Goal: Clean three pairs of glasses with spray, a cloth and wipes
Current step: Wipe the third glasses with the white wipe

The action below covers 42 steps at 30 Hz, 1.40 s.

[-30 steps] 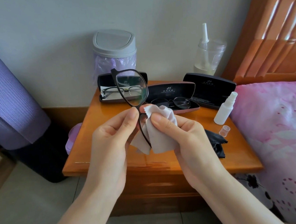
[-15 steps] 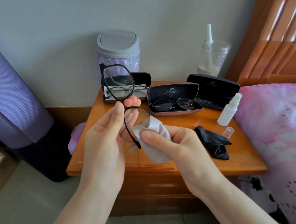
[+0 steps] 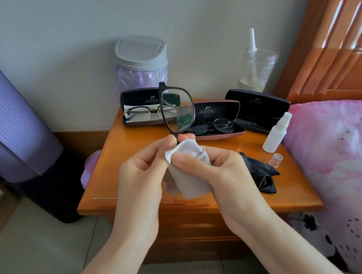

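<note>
Black-framed glasses (image 3: 178,110) held upright above the surface (image 3: 111,162), one lens up, the other buried in the pale cloth (image 3: 188,176). Left hand (image 3: 142,181) pinches the frame near the bridge, thumb and fingertip only. Right hand (image 3: 219,173) curls round the cloth and the lower lens. Risk: thin pinch plus rubbing torque could twist the frame or let it slip. Spray bottle (image 3: 277,133) stands uncapped near the bed-side edge; an elbow could tip it. Spill would reach the black cloth (image 3: 259,173).
</note>
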Available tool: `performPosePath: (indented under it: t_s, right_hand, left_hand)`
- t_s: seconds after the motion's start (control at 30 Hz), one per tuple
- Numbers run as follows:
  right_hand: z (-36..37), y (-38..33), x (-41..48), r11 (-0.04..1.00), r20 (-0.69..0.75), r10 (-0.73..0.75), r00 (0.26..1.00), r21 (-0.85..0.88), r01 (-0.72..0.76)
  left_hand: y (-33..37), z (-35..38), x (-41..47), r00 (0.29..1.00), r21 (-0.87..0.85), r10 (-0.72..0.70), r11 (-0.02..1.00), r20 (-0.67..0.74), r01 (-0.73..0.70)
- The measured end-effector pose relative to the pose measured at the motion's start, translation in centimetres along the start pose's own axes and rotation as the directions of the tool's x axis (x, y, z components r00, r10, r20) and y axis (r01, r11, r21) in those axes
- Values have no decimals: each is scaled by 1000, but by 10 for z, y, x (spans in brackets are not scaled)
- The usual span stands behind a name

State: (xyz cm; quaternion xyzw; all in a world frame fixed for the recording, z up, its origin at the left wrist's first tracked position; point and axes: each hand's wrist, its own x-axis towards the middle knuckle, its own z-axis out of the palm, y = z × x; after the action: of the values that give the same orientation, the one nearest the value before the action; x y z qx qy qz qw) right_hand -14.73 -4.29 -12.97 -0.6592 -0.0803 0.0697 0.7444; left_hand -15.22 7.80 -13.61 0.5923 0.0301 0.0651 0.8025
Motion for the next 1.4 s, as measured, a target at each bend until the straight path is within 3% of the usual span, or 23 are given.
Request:
performPosePath:
  t_s: [0.27, 0.53, 0.83, 1.17, 1.4]
  right_hand:
    - [-1, 5, 1, 999, -77, 16, 997, 43, -12]
    - [1, 3, 0, 998, 42, -8, 999, -61, 11]
    - [0, 2, 1, 972, 95, -15, 995, -233, 37]
    - [0, 2, 2, 999, 13, 37, 999, 25, -37]
    - [-1, 2, -1, 975, 0, 147, 989, 167, -145]
  left_hand:
    - [3, 5, -3, 999, 5, 31, 1000, 25, -31]
    - [6, -2, 4, 997, -65, 23, 998, -76, -28]
    - [12, -9, 9, 997, -179, 34, 983, -72, -46]
    - [0, 2, -1, 998, 45, 65, 997, -5, -65]
    - [1, 4, 0, 994, 87, 109, 990, -1, -109]
